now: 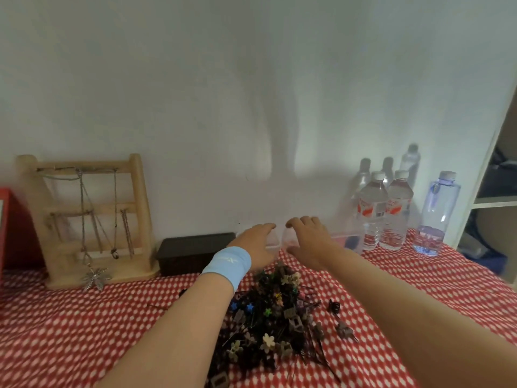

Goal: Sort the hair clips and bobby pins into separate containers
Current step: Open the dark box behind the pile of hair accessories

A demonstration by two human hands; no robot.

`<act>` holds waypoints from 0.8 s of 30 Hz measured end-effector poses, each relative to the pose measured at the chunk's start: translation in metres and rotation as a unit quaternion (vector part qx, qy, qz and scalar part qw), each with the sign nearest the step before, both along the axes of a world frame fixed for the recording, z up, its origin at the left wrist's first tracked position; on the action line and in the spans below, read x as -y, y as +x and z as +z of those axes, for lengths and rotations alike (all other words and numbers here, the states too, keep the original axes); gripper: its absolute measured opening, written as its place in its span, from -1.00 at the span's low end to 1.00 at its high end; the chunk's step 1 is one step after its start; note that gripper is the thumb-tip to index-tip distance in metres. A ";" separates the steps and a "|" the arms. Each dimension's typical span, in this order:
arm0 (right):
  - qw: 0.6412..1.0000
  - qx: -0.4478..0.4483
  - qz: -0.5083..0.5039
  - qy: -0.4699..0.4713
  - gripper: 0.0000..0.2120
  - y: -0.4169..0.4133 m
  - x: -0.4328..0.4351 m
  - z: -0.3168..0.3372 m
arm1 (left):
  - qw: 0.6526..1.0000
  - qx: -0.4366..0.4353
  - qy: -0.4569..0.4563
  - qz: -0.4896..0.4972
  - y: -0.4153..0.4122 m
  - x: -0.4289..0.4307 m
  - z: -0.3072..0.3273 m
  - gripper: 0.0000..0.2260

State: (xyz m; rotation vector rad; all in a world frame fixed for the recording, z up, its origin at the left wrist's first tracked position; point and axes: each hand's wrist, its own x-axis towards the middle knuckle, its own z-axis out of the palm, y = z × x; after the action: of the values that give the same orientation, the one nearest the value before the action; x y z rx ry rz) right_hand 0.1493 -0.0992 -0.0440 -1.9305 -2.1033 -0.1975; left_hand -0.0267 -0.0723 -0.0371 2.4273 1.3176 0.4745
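A heap of small hair clips and black bobby pins [275, 317] lies on the red-and-white checked cloth [84, 331] in front of me. Beyond it, near the wall, stand two clear plastic containers. My left hand [256, 245], with a light blue wristband, rests on the left clear container [272, 240]. My right hand [309, 238] reaches over the right clear container [289, 239], thumb low, fingers curled on top. The blur hides whether either hand actually grips its container.
A dark rectangular box [193, 249] sits left of the containers. A wooden jewellery stand [89, 219] with necklaces is further left, beside a red box [11, 228]. Water bottles [383, 211] and a blue bottle [436, 214] stand at the right. A white shelf [492, 203] is at the far right.
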 end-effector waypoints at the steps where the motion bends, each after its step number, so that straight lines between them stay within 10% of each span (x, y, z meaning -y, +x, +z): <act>1: 0.999 -0.030 0.015 0.014 -0.43 -0.003 0.003 0.009 | 1.000 0.029 -0.010 -0.003 0.000 0.000 0.003 -0.30; 19: 0.973 -0.180 0.144 -0.022 -0.39 -0.059 0.000 0.019 | 0.952 0.287 -0.098 0.028 -0.060 0.001 0.014 -0.56; 24: 0.963 -0.215 0.161 0.008 -0.57 -0.051 -0.025 0.012 | 0.885 0.407 -0.223 0.040 -0.070 -0.032 -0.003 -0.72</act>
State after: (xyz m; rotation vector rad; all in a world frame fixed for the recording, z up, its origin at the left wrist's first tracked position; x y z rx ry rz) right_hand 0.0986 -0.0742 -0.0316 -1.4273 -2.0586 0.2509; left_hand -0.0964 -0.0405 -0.0400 1.5117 0.9885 0.9554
